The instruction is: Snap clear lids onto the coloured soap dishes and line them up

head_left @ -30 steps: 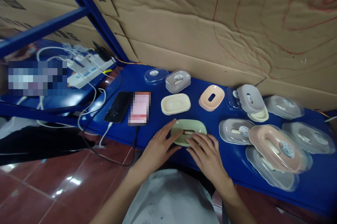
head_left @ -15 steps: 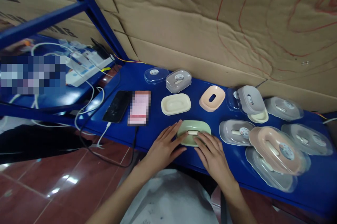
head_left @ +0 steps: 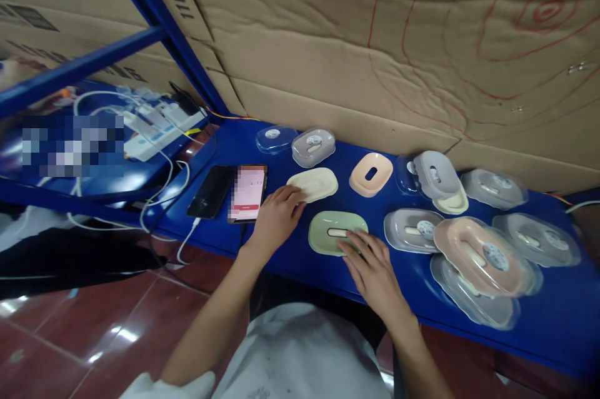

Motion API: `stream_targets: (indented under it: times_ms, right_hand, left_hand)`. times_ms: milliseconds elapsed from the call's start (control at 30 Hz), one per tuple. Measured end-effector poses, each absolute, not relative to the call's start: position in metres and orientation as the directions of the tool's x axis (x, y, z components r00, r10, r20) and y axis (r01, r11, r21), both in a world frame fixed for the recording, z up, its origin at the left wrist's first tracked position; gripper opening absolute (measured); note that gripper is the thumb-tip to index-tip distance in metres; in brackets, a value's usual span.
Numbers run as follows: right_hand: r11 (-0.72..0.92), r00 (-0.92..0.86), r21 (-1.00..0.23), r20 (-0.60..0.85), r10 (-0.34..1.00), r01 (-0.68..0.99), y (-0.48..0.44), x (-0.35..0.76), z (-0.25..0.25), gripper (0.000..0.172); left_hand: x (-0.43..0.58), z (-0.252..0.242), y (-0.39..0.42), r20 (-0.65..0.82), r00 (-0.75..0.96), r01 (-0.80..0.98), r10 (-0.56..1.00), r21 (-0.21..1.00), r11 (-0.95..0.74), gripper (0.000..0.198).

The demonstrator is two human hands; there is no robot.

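Observation:
My left hand (head_left: pixel 280 211) reaches to the left end of a shallow cream oval tray (head_left: pixel 319 185), its fingers bent over the rim and the thumb at the near edge. In front of me lies a green oval lid (head_left: pixel 323 236) with a cream bar in its slot. My right hand (head_left: pixel 370 255) holds the right side of this lid, fingertips on top close to the bar and thumb toward the near edge. Behind stands a peach oval lid (head_left: pixel 356 183) with an open slot.
Several packed grey boxes (head_left: pixel 398 233) and a peach packed box (head_left: pixel 457 242) crowd the blue table's right side. A clear cover (head_left: pixel 276 142) lies at the back. Two phones (head_left: pixel 210 192), cables and a power strip (head_left: pixel 159 136) are on the left; cardboard (head_left: pixel 304 42) rises behind.
My left hand has left the green lid and moved up and left to the cream tray. My right hand stays at the green lid, whose left part is now uncovered.

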State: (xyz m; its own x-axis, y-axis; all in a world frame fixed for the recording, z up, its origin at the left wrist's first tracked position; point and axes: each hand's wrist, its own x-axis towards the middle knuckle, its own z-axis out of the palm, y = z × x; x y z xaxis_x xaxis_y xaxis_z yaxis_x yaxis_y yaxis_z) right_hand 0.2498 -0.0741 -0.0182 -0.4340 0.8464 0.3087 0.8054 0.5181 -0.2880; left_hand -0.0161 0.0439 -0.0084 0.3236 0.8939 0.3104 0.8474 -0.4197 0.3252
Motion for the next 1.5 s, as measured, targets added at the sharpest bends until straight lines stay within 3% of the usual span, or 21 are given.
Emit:
stream_targets:
  times_ms: [300, 533, 700, 833, 967, 1067, 1133, 1233, 1367, 1467, 1500]
  right_hand:
    - [0.583, -0.545, -0.154, 0.230, 0.807, 0.798, -0.058, 0.227, -0.005, 0.054]
    - [0.581, -0.558, -0.213, 0.162, 0.814, 0.786, -0.044, 0.210, 0.000, 0.047]
    - [0.513, -0.443, -0.264, 0.283, 0.851, 0.817, -0.017, 0.235, 0.018, 0.047]
    - [0.395, -0.312, -0.234, 0.324, 0.893, 0.888, -0.003, 0.249, 0.027, 0.048]
    - [0.470, -0.389, -0.240, 0.316, 0.865, 0.850, -0.019, 0.238, 0.025, 0.044]
    - [0.514, -0.413, -0.273, 0.352, 0.840, 0.813, -0.043, 0.230, 0.016, 0.044]
    - [0.500, -0.381, -0.300, 0.378, 0.844, 0.812, -0.058, 0.230, 0.007, 0.045]
    - [0.438, -0.314, -0.329, 0.367, 0.876, 0.837, -0.073, 0.236, -0.005, 0.048]
    - [0.353, -0.255, -0.363, 0.291, 0.922, 0.862, -0.083, 0.244, -0.017, 0.053]
    - [0.309, -0.223, -0.405, 0.247, 0.943, 0.860, -0.088, 0.247, -0.022, 0.060]
    - [0.296, -0.210, -0.424, 0.237, 0.948, 0.856, -0.090, 0.248, -0.023, 0.062]
  left_hand:
    - [-0.018, -0.014, 0.017, 0.346, 0.343, 0.815, 0.873, 0.352, -0.460, 0.041]
    - [-0.020, -0.013, 0.018, 0.380, 0.327, 0.765, 0.865, 0.431, -0.479, 0.037]
    - [-0.011, 0.005, 0.002, 0.385, 0.435, 0.635, 0.814, 0.510, -0.580, 0.035]
    - [-0.005, 0.001, -0.017, 0.279, 0.539, 0.632, 0.795, 0.491, -0.600, 0.038]
    - [-0.023, 0.007, 0.000, 0.335, 0.475, 0.660, 0.814, 0.476, -0.581, 0.041]
    - [-0.054, 0.027, 0.058, 0.339, 0.411, 0.753, 0.846, 0.396, -0.525, 0.041]
    - [-0.075, 0.038, 0.110, 0.249, 0.357, 0.841, 0.900, 0.335, -0.426, 0.051]
    - [-0.094, 0.042, 0.182, 0.092, 0.205, 0.955, 0.974, 0.200, -0.220, 0.082]
    - [-0.103, 0.039, 0.220, -0.056, 0.193, 0.966, 0.980, 0.188, -0.179, 0.072]
    - [-0.110, 0.046, 0.188, 0.031, 0.213, 0.954, 0.976, 0.207, -0.215, 0.059]
    - [-0.112, 0.050, 0.167, 0.130, 0.237, 0.934, 0.963, 0.243, -0.263, 0.054]
